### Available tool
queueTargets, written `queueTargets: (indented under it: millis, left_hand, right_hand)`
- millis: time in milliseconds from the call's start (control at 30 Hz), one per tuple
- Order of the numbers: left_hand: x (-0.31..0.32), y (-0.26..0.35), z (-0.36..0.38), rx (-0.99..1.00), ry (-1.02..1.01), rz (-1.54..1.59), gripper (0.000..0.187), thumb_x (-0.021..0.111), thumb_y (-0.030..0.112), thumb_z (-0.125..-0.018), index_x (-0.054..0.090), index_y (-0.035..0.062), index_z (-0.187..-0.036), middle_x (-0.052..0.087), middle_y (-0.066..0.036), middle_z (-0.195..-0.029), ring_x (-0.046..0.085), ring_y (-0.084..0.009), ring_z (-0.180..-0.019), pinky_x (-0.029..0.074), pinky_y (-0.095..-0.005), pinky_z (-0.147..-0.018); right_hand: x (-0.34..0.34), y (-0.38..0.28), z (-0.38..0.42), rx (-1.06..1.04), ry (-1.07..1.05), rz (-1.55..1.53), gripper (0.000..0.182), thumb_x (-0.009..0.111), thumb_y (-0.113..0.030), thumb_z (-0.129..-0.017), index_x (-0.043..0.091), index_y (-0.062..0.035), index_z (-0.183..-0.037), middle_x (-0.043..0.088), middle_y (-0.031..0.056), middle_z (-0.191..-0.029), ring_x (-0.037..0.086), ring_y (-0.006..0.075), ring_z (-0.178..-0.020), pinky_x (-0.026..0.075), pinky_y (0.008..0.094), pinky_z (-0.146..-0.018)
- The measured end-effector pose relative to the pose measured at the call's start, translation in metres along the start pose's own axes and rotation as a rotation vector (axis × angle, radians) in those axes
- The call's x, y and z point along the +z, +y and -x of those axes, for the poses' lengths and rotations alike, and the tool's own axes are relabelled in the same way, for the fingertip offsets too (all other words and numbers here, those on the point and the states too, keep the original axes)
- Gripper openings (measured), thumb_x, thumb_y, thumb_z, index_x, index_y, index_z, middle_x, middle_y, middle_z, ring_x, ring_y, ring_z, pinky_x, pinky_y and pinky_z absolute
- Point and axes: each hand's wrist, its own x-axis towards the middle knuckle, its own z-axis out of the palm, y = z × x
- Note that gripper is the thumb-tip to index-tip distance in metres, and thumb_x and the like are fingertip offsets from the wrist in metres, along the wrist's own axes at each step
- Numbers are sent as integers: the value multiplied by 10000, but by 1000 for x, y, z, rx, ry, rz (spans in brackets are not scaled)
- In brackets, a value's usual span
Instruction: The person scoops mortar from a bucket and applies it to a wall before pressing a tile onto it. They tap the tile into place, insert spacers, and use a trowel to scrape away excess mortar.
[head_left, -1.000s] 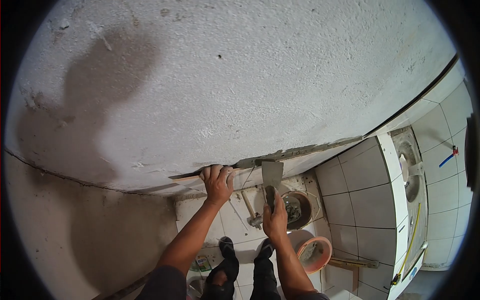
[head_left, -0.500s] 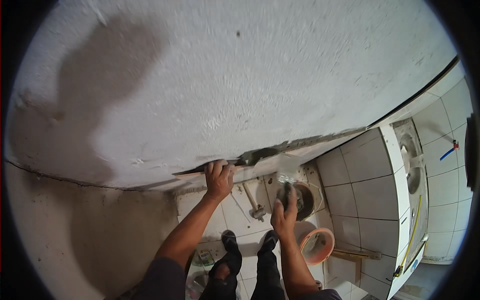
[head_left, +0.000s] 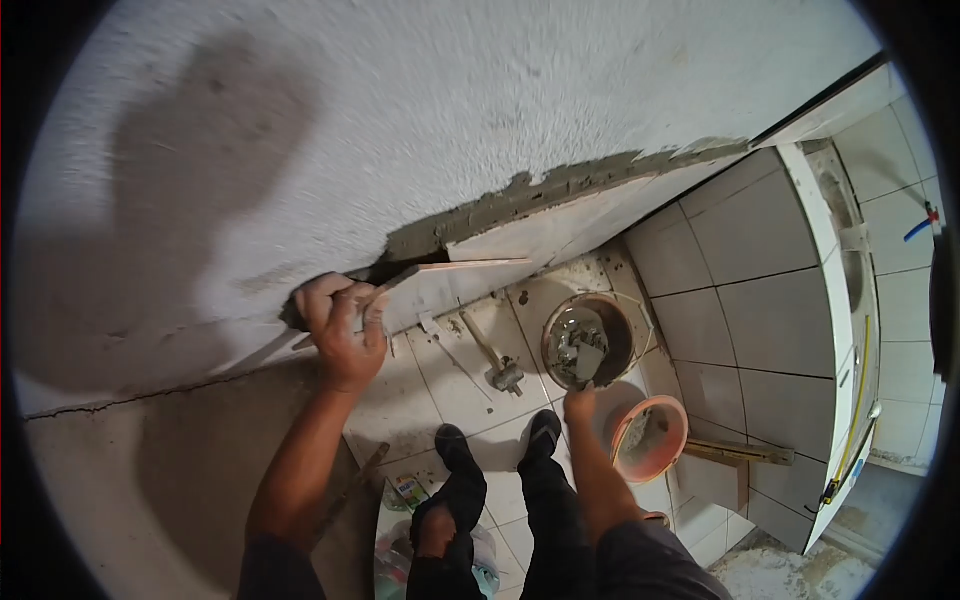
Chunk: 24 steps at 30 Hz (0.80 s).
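Note:
My left hand (head_left: 345, 330) is closed on the end of a thin wall tile (head_left: 425, 285), whose upper edge tilts out from the wall. Behind it, a dark gap and a strip of wet grey mortar (head_left: 520, 195) show along the top of the tiled row. Down at the mortar bucket (head_left: 628, 338), my right hand (head_left: 580, 402) grips a trowel (head_left: 590, 358). The trowel's blade is inside the bucket among the grey mortar, while its handle is mostly hidden by my fingers.
A hammer (head_left: 505, 375) lies on the tiled floor (head_left: 450, 365). Beside the bucket stands an orange basin (head_left: 678, 440), close to a wooden piece (head_left: 740, 452). A tiled counter side (head_left: 750, 330) rises on the right, with a yellow tape measure (head_left: 830, 490) hanging there.
My right hand has brought the trowel down from near the wall into the bucket. My left hand has shifted left, and the tile now leans outward, exposing more of the mortar strip.

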Motion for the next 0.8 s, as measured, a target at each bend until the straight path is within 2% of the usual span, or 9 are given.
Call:
queueTargets:
  millis: [67,167,233,300,367,467,533,700,800]
  left_hand:
    - [-2,1,1,-2,-17,-10,118,639,112,-750,576,37,-817,481,-111,-868,441,-287,-826,335,-403,-761]
    - [-6,-1,7,-13,-26,-47,107,648,107,-726,591,38,-785,474,-102,-868,438,-275,-827,341,-391,-750]
    - [-7,3,11,-16,3,-3,93,636,111,-718,599,45,-771,466,-93,-861,435,-263,-826,343,-387,-750]
    - [-12,11,14,-5,-4,2,78,634,102,-710,613,77,-781,469,-68,-847,452,-247,-817,344,-378,-752]
    - [-18,20,25,-13,-35,36,111,659,83,-688,620,96,-791,474,-53,-841,465,-236,-812,343,-370,-755]
    - [-29,36,37,-7,-60,48,162,708,92,-671,634,99,-816,502,-33,-814,490,-207,-784,337,-348,-727]
    - [-35,47,41,-11,-35,78,141,706,93,-683,633,91,-804,512,-23,-792,499,-194,-758,336,-348,-713]
    - [-48,67,63,-86,-60,79,163,680,155,-724,616,84,-856,538,-28,-839,518,-202,-808,341,-363,-736]
    - [-58,72,73,-169,-3,39,157,671,153,-731,616,104,-869,539,-33,-885,504,-208,-892,341,-370,-754]
  right_hand:
    - [-5,19,-32,18,-283,194,461,546,-300,-805,526,63,-1089,590,285,-990,561,433,-980,452,456,-819]
    - [-12,-9,-49,-45,-371,467,462,574,-303,-795,544,75,-1060,576,269,-1042,557,412,-996,451,434,-835]
    - [-41,-76,-39,-451,-102,55,424,640,-240,-761,561,62,-1046,567,250,-1054,561,394,-971,450,418,-828]
    - [-108,-191,8,-709,-102,-211,411,718,-109,-678,553,53,-1018,566,202,-956,545,366,-882,436,403,-794]
    - [-183,-288,56,-1142,-33,-236,445,768,-142,-633,591,-47,-1031,561,140,-1038,524,322,-970,410,439,-839]
    - [-225,-363,93,-1415,-42,-180,411,733,-140,-659,594,-80,-1041,541,114,-1089,509,302,-1002,389,446,-861]
    - [-227,-392,101,-1619,-165,73,333,679,-161,-705,606,-103,-1024,521,93,-1114,504,275,-994,381,430,-865]
    - [-211,-399,109,-1789,-317,240,124,577,-138,-673,591,-123,-795,536,-17,-737,536,166,-740,373,339,-661]
    - [-206,-402,117,-1814,-454,200,89,595,-129,-662,578,-121,-749,527,-7,-702,538,170,-664,369,326,-621]
